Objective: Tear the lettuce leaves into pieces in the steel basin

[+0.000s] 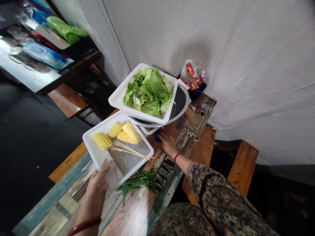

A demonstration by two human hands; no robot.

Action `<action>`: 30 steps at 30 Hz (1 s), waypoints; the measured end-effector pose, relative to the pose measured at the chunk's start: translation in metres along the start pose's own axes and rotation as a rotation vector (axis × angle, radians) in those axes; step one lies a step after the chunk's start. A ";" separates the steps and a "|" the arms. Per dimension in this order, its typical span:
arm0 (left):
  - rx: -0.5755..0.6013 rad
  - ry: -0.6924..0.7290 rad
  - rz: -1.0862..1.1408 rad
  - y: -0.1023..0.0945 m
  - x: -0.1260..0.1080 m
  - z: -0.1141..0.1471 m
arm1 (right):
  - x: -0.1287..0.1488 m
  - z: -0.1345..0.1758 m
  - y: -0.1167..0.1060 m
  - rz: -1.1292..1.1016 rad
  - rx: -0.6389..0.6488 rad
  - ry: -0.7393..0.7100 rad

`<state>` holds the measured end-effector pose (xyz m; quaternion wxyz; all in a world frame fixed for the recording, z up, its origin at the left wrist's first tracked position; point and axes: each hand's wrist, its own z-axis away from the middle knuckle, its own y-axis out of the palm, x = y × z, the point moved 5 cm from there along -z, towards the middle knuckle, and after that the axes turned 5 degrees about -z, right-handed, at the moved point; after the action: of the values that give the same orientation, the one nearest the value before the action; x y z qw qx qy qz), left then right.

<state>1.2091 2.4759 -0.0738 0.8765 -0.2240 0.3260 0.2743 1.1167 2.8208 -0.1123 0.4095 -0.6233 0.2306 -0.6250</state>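
Observation:
My left hand (98,180) grips the near corner of a white tray (145,154), thumb over its rim. Several pieces of corn (102,141) and some wooden skewers (133,150) lie in this tray. My right hand (168,143) reaches low over the table, its fingertips at a small dark blue object (157,136) partly hidden by the hand. Beyond it, a second white tray (115,98) full of lettuce (151,90) rests on a large metal bowl (184,101). Green chives or similar long greens (137,180) lie on the table beside the corn tray.
The wooden table (73,203) has printed lettering. Loose skewers (192,119) and a black container with plastic bags (193,77) are at its far end, near the pale wall. Wooden benches (243,167) flank it. Another cluttered table (29,72) stands at upper left.

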 end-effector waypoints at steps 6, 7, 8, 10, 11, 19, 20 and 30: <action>0.016 -0.043 0.134 0.020 0.012 0.000 | -0.045 0.025 -0.042 -0.174 -0.055 -0.110; 0.012 -0.026 0.157 0.022 0.015 0.001 | -0.066 0.018 -0.059 -0.153 -0.105 -0.067; 0.031 0.008 0.188 0.025 0.018 0.002 | -0.084 0.012 -0.071 -0.139 -0.121 -0.042; 0.078 0.069 0.234 0.032 0.027 0.002 | -0.107 0.006 -0.077 -0.066 -0.177 0.016; 0.067 0.092 0.238 0.034 0.033 0.001 | -0.107 0.009 -0.071 -0.004 -0.179 0.025; 0.181 0.214 0.265 0.035 0.062 0.016 | -0.006 0.120 0.017 0.021 0.091 -0.242; 0.179 0.227 0.265 0.024 0.063 0.023 | 0.003 0.128 0.016 -0.021 0.121 -0.287; -0.335 0.121 0.430 -0.254 0.164 0.125 | 0.168 0.170 0.049 -0.243 0.502 -0.781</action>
<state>1.5287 2.4115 -0.0474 0.7279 -0.3074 0.3680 0.4901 1.3107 2.6970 -0.0329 0.5274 -0.7156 -0.1731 -0.4240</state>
